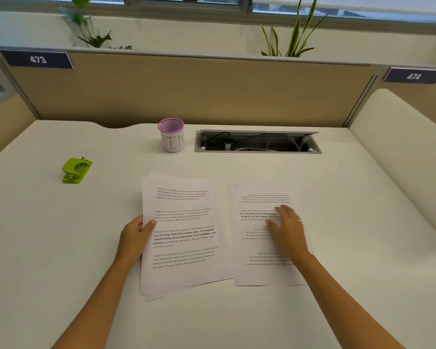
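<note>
We see two lots of paper lying side by side on the pale bench (61, 248), near its front edge. On the left is a loose stack of white printed paper sheets (186, 270), its edges fanned out a little at the top and bottom corners, with the text facing us the right way up. The left hand (136, 235) grips this stack at the middle of its left edge. The thumb lies on top of the page and the fingers are curled under the edge, where we cannot see them.

Just beside the stack, on its right, lies a white printed sheet (262, 195) with its text upside down to us. We cannot tell whether more than one page lies there. The right hand (287, 230) rests on this sheet, palm down, its fingers (275, 226) straight and spread, holding nothing. The hand is blurred, and a ring shows on one finger.

Further back, well apart from the papers, a lime-green plastic hole punch (76, 170) sits to the left. A pink mesh cup with a white label reading BIN (171, 138) stands upright near the back of the bench. Just to the right of it is an open grey cable tray (257, 142) with wires inside. Behind them rises a tan partition (186, 91) carrying dark number plates 473 (38, 59) and 474 (413, 76).
</note>
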Demonstrator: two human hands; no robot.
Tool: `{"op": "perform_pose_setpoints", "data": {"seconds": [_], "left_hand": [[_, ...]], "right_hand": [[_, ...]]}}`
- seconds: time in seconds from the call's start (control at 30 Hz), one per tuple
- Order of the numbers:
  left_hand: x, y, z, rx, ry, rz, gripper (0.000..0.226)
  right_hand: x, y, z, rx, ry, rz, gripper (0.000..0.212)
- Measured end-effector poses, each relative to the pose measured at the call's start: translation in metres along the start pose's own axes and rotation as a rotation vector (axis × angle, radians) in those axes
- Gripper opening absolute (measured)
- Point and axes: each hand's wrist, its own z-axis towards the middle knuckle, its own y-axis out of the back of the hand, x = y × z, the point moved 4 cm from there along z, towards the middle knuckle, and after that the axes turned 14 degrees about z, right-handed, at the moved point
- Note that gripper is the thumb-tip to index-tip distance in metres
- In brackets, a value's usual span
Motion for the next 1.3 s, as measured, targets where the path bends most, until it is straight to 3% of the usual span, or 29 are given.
{"op": "perform_pose_setpoints", "data": {"seconds": [0.07,0.2,0.4,0.6,0.8,0.93,1.03,1.17,1.3], "left_hand": [[0.0,0.0,0.0,0.005,-0.005,-0.008,0.015],[-0.004,0.0,-0.002,-0.021,-0.031,-0.005,0.018],[-0.008,-0.003,-0.001,-0.099,-0.073,0.088,0.035],[-0.007,0.002,0.006,-0.048,-0.054,0.072,0.035],[-0.006,0.007,0.009,-0.03,-0.071,0.101,0.028],[-0.004,0.011,0.012,-0.022,-0.055,0.083,0.027],[-0.004,0.013,0.014,-0.001,-0.064,0.075,0.026],[-0.006,0.015,0.017,0.023,-0.062,0.068,0.028],[-0.008,0.017,0.023,0.074,-0.055,0.054,0.023]], "right_hand": [[-0.006,0.011,-0.001,-0.181,-0.154,-0.072,0.054],[-0.014,0.017,-0.006,-0.224,-0.482,-0.132,0.071],[-0.012,0.012,-0.003,-0.211,-0.532,-0.116,0.08],[-0.015,0.016,0.006,-0.11,-0.656,0.029,0.067],[-0.009,0.036,0.015,-0.174,-0.493,0.105,0.014],[0.009,0.063,0.024,-0.297,-0.328,0.196,0.017],[0.026,0.08,0.034,-0.297,-0.267,0.314,0.017],[0.057,0.094,0.05,-0.103,-0.169,0.54,0.015],[0.106,0.081,0.067,0.238,-0.002,0.306,0.008]]}}
